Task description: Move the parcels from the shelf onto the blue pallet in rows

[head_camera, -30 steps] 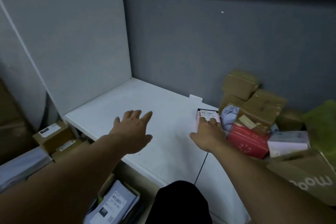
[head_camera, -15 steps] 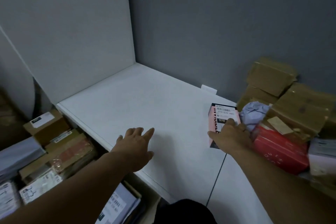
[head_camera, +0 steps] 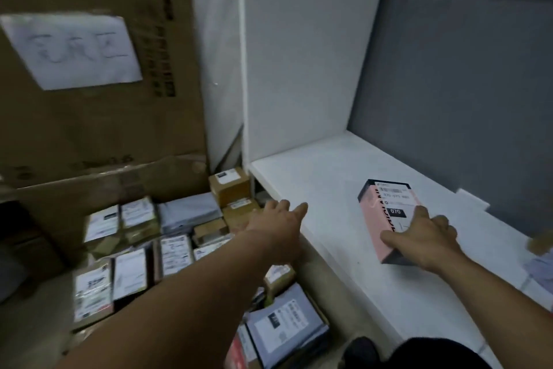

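A pink box labelled "070" lies on the white shelf at centre right, long axis running up the frame. The right hand grips its near end. The left hand hovers flat, holding nothing.

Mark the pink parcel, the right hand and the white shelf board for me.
pink parcel [head_camera: 376, 219], head view, on its pink face left of the black 070 patch.
right hand [head_camera: 426, 238], head view, on the back of the hand.
shelf board [head_camera: 317, 177], head view, on bare white surface left of the parcel.

Left hand outstretched, fingers straight; right hand grips pink box
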